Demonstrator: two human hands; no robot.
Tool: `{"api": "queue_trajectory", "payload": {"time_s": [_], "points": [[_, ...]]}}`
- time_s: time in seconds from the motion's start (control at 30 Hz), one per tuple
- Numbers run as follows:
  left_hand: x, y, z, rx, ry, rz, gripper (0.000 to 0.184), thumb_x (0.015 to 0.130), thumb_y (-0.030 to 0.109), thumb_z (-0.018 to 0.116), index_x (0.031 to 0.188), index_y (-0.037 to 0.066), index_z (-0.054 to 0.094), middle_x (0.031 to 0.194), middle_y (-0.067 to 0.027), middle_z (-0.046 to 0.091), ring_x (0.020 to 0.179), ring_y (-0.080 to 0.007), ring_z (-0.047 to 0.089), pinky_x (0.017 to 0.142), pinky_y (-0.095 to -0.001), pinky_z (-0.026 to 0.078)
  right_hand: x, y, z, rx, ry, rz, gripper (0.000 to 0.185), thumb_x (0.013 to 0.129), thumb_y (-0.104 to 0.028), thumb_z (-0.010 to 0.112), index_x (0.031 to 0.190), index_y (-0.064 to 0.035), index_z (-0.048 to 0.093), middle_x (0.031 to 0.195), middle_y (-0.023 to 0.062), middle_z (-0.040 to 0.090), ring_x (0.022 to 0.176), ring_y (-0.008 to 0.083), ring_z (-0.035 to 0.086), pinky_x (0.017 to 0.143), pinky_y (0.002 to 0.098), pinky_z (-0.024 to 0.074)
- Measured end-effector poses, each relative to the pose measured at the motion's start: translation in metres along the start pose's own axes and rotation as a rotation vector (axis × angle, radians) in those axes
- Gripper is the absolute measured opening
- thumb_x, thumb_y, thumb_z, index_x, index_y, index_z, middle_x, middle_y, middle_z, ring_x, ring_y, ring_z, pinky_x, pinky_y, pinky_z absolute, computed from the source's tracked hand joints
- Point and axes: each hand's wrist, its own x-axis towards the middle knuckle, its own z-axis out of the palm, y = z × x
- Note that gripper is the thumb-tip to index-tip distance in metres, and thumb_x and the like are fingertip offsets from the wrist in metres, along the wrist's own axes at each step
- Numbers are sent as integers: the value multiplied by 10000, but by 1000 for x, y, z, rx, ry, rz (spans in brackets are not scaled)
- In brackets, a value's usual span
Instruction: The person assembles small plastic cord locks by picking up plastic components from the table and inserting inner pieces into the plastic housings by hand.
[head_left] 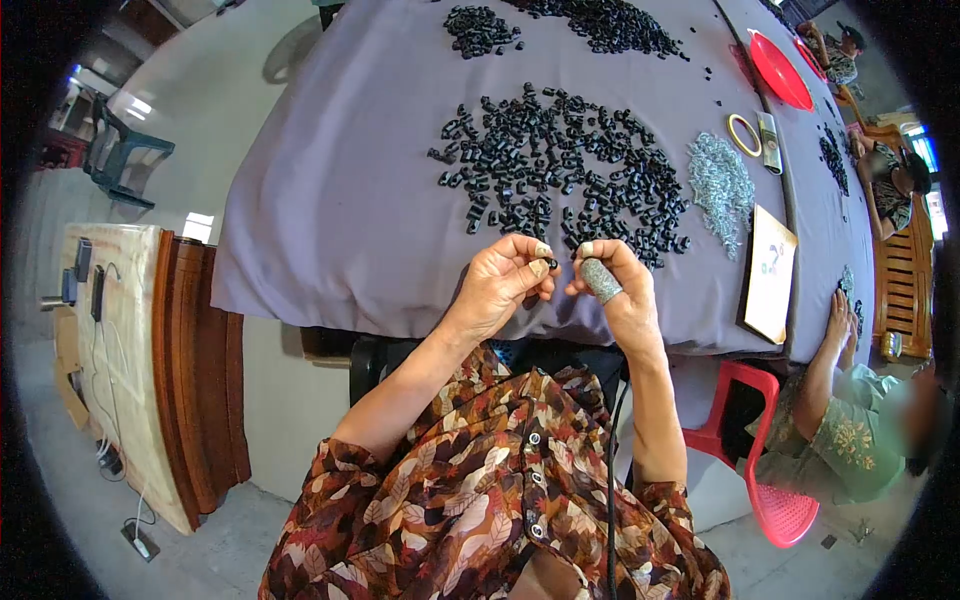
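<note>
Small black piece (552, 263) at left hand's (500, 285) fingertips, pinched; long axis unclear. Right hand (625, 300) just beside, to its right, fingers curled, can't tell if gripping. Both near table's (330, 230) near edge, black pile (590, 170) just beyond.

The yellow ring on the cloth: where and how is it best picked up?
Probably by the upper-left rim of the ring, coming from above, a finger inside and the thumb outside. It lies flat with an open centre, and that stretch faces away from the packet on its right.
</note>
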Motion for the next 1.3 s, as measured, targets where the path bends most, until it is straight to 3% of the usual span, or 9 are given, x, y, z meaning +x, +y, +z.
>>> {"api": "queue_trajectory", "payload": {"time_s": [0.23,0.33,0.53,0.93,1.13,1.3], "points": [[0,0,4,51,35,-5,124,855,28,563,978,20,546,830,-63,590,681,-109,562,641,-212,474,-4,12,7,-75,70,-133,110,795,38,611,904,21,616,820,51,627,705,93,598,653,215,491],[0,0,7,88,56,5,89,859,15,549,947,20,547,800,-40,586,661,-91,548,625,-203,466,1,22,2,-225,43,-365,120,788,46,616,903,13,621,802,36,629,715,79,589,657,205,481],[0,-3,9,227,74,48,64,862,28,553,925,25,560,778,-18,582,638,-62,530,608,-187,454,-5,21,8,15,93,-88,126,779,44,626,894,-4,608,788,20,624,707,67,576,646,206,479],[0,-3,8,261,78,44,78,863,44,562,941,41,569,780,-3,574,622,-43,501,568,-162,417,-3,28,9,35,77,-59,82,797,2,622,871,-8,589,775,23,616,673,79,584,612,204,484],[-1,0,10,283,52,29,66,861,46,563,927,39,568,761,1,565,599,-42,473,551,-163,393,-1,27,3,260,-34,45,69,782,2,636,823,-21,586,788,27,594,675,77,570,611,204,477],[0,1,5,322,29,8,24,856,64,577,864,44,567,735,13,573,597,-34,477,547,-172,403,0,32,2,73,-34,-86,85,766,2,650,788,-35,577,800,38,590,675,89,563,608,214,475]]}}
